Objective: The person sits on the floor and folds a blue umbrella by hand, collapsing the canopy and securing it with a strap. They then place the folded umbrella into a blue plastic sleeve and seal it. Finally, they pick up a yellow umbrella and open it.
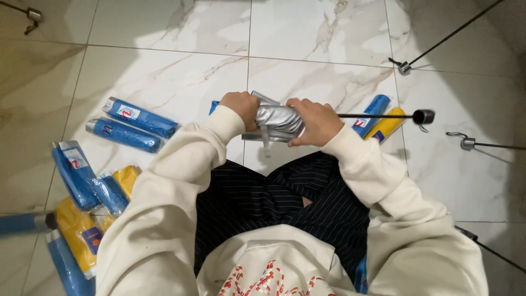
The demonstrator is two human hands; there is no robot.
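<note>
**Both hands closing on a folded silver umbrella**

We are sitting on the pale marble-tiled floor (181, 82), looking down at our lap. We are holding a folded silver fabric umbrella (276, 121) crosswise in front of us, its long axis running left to right. Our left hand (241, 108) is wrapping closed around its left end, and our right hand (311, 121) is gripping its right end, so both sit equally near it. A thin dark metal shaft with a round black tip (423, 116) is sticking out to the right, past the right hand.

Sleeved packages are lying around us. To the far left, two long blue tube-shaped sleeves with white labels (131, 125) are lying side by side. Nearer on the left, a heap of blue and yellow sleeves (87, 203) is piling up. Just right of the right hand, a blue sleeve (373, 112) and a yellow sleeve (387, 125) are lying together, under the shaft.
</note>
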